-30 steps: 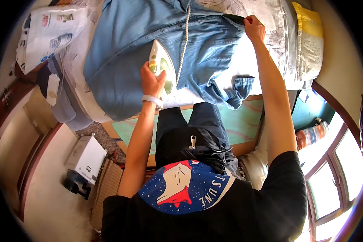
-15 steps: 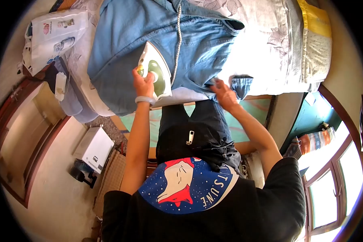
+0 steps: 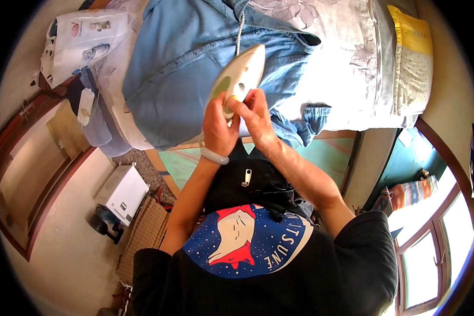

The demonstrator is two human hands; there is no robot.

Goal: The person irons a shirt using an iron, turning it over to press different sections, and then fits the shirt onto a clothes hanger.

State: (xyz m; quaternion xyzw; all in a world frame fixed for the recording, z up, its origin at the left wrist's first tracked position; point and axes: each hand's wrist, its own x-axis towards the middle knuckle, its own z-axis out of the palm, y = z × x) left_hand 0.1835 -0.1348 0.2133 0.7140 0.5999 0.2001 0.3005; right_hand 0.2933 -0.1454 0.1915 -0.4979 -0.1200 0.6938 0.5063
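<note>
Iron (image 3: 243, 79) is over the near middle of the shirt (image 3: 166, 79), in front of the person; cannot tell if it touches the cloth. It lies on the far side of both hands, long axis running near-far with a slant: heel near and left, tip far and right. Tip points far, slightly right, toward the upper part of the shirt. Iron looks tilted, one side facing up.

Left hand (image 3: 219, 129) is wrapped round the iron at the near, left end, bangle (image 3: 214, 156) on wrist. Right hand (image 3: 259, 122) touches the iron from the near right, fingers by the heel end; cannot tell if it grasps or only presses. Left is the nearer one to the heel; the two hands meet or almost meet there.

Cord (image 3: 240, 34) drops from the far side and goes behind the iron. Shirt is spread on the bed (image 3: 347, 79), cuff (image 3: 316, 118) at near right. Pillow (image 3: 413, 68) far right, bag (image 3: 87, 45) far left.
</note>
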